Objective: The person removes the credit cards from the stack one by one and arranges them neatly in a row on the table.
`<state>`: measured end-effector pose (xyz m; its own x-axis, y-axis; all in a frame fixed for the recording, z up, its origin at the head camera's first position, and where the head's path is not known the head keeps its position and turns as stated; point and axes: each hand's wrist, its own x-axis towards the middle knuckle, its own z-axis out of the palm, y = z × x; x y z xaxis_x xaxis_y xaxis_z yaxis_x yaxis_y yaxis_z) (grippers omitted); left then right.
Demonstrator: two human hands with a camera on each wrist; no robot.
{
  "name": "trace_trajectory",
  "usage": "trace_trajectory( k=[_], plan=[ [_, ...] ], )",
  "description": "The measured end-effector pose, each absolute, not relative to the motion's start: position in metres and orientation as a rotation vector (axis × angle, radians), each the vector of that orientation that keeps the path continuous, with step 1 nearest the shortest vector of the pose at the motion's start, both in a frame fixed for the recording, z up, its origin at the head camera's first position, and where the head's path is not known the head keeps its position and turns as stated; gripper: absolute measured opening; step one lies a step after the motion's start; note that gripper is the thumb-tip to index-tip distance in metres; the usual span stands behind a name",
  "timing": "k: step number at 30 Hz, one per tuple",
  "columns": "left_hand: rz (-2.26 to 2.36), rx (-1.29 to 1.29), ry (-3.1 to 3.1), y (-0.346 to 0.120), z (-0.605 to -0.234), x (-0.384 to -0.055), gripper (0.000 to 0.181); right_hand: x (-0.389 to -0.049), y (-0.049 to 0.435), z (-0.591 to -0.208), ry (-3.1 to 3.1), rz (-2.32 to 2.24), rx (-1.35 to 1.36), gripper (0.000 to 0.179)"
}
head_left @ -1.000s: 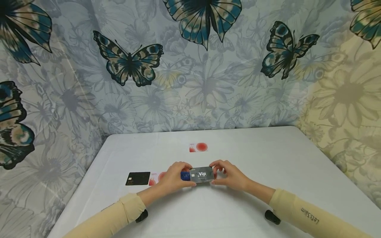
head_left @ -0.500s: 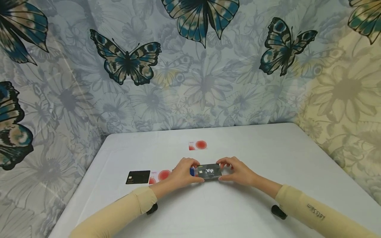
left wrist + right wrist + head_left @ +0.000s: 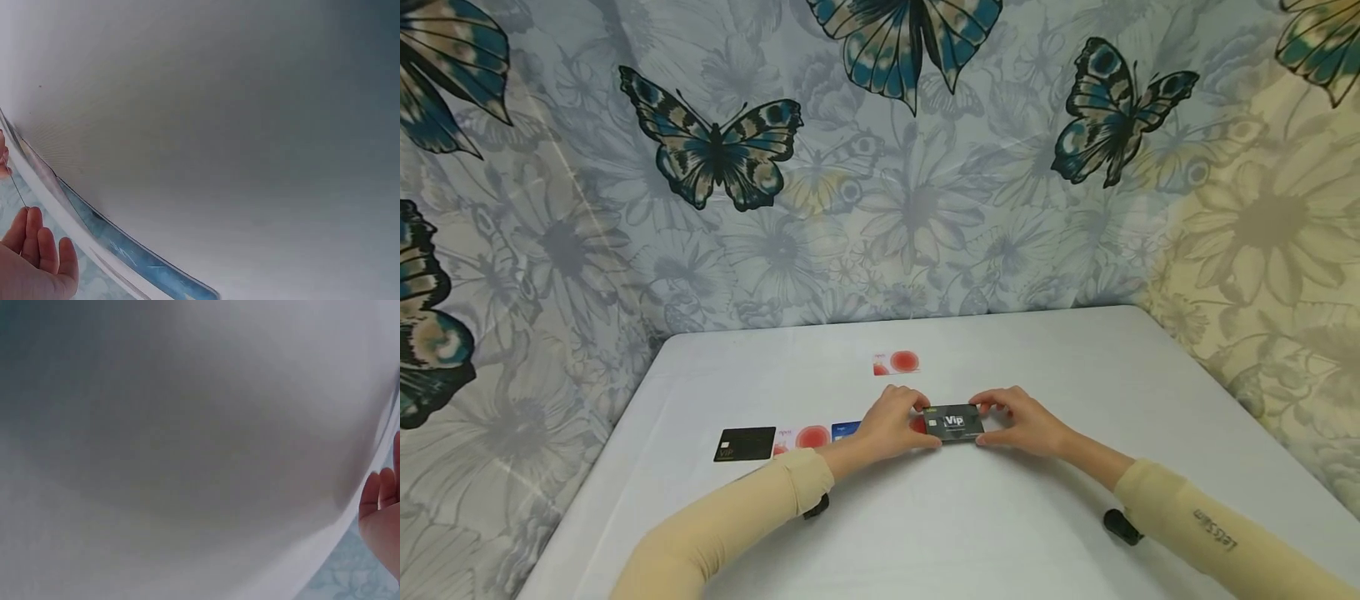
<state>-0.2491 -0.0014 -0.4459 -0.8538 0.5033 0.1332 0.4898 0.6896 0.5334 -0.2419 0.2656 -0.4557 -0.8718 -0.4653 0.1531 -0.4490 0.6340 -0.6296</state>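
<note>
In the head view, a grey "Vip" card (image 3: 953, 422) is between my two hands above the white table. My left hand (image 3: 891, 421) pinches its left end between thumb and fingers. My right hand (image 3: 1024, 423) pinches the right end the same way. Beside the left fingers a red patch (image 3: 917, 425) shows, mostly hidden. Behind the left wrist lies a blue card (image 3: 844, 429), partly covered. In the left wrist view, the left hand (image 3: 40, 259) holds the card's thin edge (image 3: 17, 189). Only part of the right hand (image 3: 381, 519) enters the right wrist view.
A black VIP card (image 3: 745, 444) and a white card with a red circle (image 3: 812, 437) lie in a row left of the blue card. Farther back on the white table (image 3: 1037, 358) is another red-and-white card (image 3: 896, 362). Butterfly-patterned cloth (image 3: 917, 225) hangs behind.
Both hands have moved right with the grey card. The blue card, earlier seen against the grey card's left end, now shows left of my left hand, and a red patch has appeared.
</note>
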Motion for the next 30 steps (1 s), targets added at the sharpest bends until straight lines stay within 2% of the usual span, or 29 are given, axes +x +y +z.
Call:
trace_trajectory(
  k=[12,30],
  plan=[
    [0.798,0.813,2.866,0.022,-0.45,-0.256,0.056,-0.247,0.283,-0.459,2.844,-1.038,-0.813,0.051],
    [0.755,0.802,2.864,0.029,-0.453,-0.255,0.053,-0.254,0.293,-0.457,2.714,-1.125,-0.922,0.05]
  ],
)
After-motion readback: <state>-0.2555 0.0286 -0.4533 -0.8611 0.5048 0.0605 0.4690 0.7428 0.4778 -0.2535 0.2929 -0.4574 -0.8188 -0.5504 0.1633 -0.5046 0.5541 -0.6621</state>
